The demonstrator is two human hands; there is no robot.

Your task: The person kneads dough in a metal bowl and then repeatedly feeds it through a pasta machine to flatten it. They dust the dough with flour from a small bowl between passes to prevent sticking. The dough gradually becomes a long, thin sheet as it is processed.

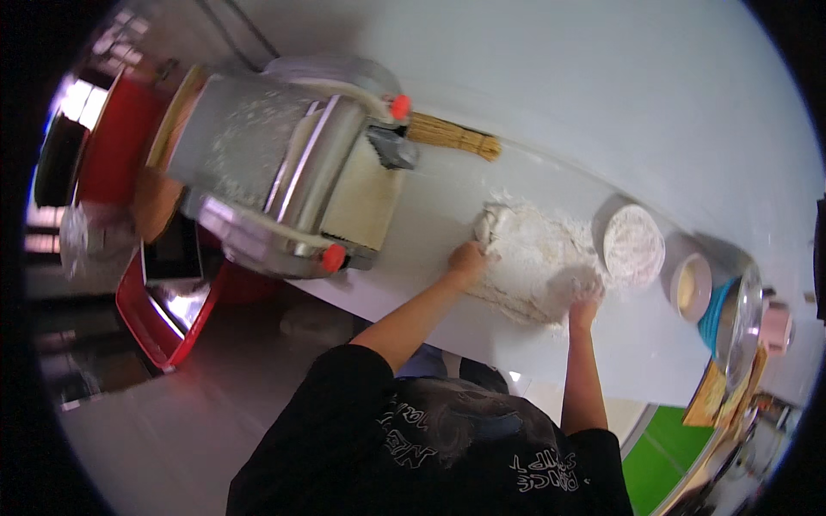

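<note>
A thick, floury slab of dough [535,251] lies on the white worktop, its surface heavily dusted with flour. My left hand [470,261] is at the slab's left edge, fingers curled over the dough there. Over the right part of the slab is my right hand [586,290], blurred and whitened with flour, its fingers apart and holding nothing. Just beyond that hand, a round bowl of white flour [634,246] stands near the wall.
A metal dough sheeter [284,161] with red knobs occupies the left of the white worktop [426,213]. Behind it lies a straw brush [455,135]. To the right are a small bowl [690,287], a metal basin [739,322] and a wooden board [706,393]. A red tub [145,309] is lower left.
</note>
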